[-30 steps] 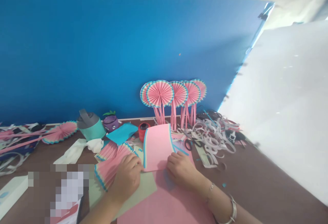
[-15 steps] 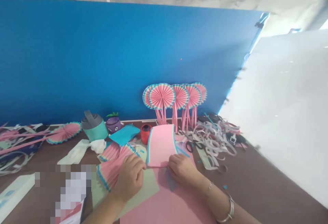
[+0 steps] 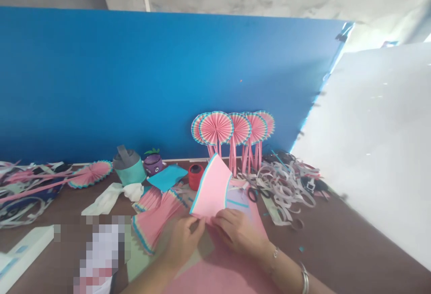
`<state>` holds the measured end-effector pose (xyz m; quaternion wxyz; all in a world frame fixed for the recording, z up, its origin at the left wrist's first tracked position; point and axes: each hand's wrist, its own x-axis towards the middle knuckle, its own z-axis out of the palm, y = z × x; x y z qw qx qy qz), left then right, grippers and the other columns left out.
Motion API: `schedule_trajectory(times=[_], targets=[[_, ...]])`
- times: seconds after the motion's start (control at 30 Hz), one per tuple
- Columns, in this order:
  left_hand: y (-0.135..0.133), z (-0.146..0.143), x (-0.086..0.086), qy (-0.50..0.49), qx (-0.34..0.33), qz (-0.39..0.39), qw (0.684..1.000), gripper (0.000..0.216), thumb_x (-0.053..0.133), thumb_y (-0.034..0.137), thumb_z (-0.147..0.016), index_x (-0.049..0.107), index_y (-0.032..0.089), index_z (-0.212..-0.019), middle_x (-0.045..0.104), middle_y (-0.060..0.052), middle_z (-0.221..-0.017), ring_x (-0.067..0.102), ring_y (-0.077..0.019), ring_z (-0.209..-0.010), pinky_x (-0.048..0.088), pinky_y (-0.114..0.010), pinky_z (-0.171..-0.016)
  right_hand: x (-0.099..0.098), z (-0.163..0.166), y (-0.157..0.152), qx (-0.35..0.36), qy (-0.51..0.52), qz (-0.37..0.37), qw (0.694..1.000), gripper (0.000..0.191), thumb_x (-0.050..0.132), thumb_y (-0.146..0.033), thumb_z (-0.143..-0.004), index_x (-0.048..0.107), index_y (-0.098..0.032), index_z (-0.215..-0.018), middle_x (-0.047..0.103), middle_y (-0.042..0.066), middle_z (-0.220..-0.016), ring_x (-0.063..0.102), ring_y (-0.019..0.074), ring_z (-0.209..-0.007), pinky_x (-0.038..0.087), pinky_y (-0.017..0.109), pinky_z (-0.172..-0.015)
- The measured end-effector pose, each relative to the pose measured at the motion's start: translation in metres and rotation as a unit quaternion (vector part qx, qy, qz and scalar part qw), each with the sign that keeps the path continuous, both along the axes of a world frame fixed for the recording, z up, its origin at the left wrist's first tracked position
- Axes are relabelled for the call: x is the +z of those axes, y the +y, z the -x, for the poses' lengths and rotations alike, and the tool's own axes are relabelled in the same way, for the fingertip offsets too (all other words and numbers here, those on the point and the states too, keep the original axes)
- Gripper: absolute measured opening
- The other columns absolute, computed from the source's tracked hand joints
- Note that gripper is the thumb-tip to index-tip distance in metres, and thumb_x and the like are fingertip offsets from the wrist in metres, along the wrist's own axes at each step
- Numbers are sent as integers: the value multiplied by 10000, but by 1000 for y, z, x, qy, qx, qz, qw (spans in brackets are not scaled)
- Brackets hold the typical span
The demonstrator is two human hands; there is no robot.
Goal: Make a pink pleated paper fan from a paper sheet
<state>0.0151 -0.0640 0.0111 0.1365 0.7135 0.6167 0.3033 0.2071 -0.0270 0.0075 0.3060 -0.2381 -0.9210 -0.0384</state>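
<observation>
From my seat, I see a crowded bench ahead of both hands: a red spool [image 3: 195,177] sits just left of the blue-edged pink sheet [image 3: 213,186], black-handled scissors [image 3: 252,194] lie to its right, and a tangle of curled paper strips [image 3: 279,184] spreads beyond them. Behind, finished round fans [image 3: 216,128] lean against the blue panel [image 3: 134,83], pink streamers hanging below their tightly pleated discs. Farther left I find a flat sheet of blue paper [image 3: 167,177], a purple cup [image 3: 153,164], a teal jug [image 3: 129,168] with grey lid and crumpled white tissue [image 3: 107,199]. The pink sheet is thin and smooth, bowed upward between the hands; my left hand [image 3: 183,242] pinches its near edge between thumb and forefinger, and the right hand [image 3: 237,231] grips that edge with curled fingers. Accordion-pleated pink paper [image 3: 158,222] hems in the left hand, while brown tabletop [image 3: 353,249] runs right of the braceleted wrist to the white panel [image 3: 380,150].
</observation>
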Motion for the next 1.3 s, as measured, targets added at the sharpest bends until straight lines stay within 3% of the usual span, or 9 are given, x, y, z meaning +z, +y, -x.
schedule_trajectory(times=[0.13,0.2,0.4,0.57,0.67,0.87,1.03,1.17,1.3], targets=[[-5,9,-5,62,-47,-257,963,210,472,207,-888,675,196,-940,730,-63,-877,657,-207,-854,474,-306,-763,4,-7,-11,0,123,-115,986,236,528,-100,-870,559,-145,-1100,652,132,-984,608,208,-902,518,336,-748],[-9,12,-2,66,-83,-335,936,214,456,138,-877,631,189,-989,723,-63,-918,641,-195,-897,465,-313,-797,5,-11,-16,41,153,-181,971,318,606,-77,-813,567,-181,-1111,642,124,-1050,599,209,-954,524,344,-767],[-15,10,6,108,-102,-442,885,194,515,124,-873,642,193,-1003,692,-24,-783,614,-174,-833,413,-324,-777,11,-11,-22,80,150,-187,968,446,680,-76,-739,582,-237,-1143,495,125,-1349,577,211,-1029,525,339,-779],[-15,14,2,109,-97,-498,855,186,616,104,-838,676,238,-951,646,14,-731,587,-145,-827,390,-328,-863,0,-15,-17,49,134,-179,974,282,664,-132,-780,595,-208,-1042,622,134,-1178,620,184,-902,522,298,-737],[-11,14,-1,127,-123,-463,868,186,583,105,-862,662,216,-989,637,3,-761,576,-149,-819,400,-328,-842,-1,-16,-9,23,116,-104,988,131,587,-160,-842,571,-185,-969,630,145,-1115,604,210,-1025,513,296,-825],[-2,11,-12,232,-191,-205,931,191,486,105,-891,603,209,-1000,608,-27,-867,539,-182,-804,421,-317,-712,-2,-16,10,-24,-39,123,991,158,534,-143,-811,594,-180,-953,624,96,-1114,574,201,-972,482,310,-813],[1,12,-20,235,-183,-92,950,180,439,129,-912,603,204,-905,593,-29,-859,544,-184,-829,430,-313,-743,-8,-24,13,-113,-87,151,978,137,584,-140,-782,684,-208,-846,595,77,-1077,502,229,-984,399,355,-825],[2,14,-24,202,-143,-83,965,214,418,150,-921,615,204,-856,600,-33,-845,555,-179,-833,423,-300,-745,-1,-28,12,-110,-101,157,976,198,607,-103,-736,688,-208,-882,593,68,-990,498,225,-906,378,349,-761],[3,15,-22,170,-125,-65,975,214,433,172,-914,624,212,-828,610,-25,-837,571,-171,-829,422,-283,-726,-1,-28,16,-93,-90,202,971,126,549,-103,-801,656,-169,-789,610,52,-801,535,199,-806,399,323,-725]])
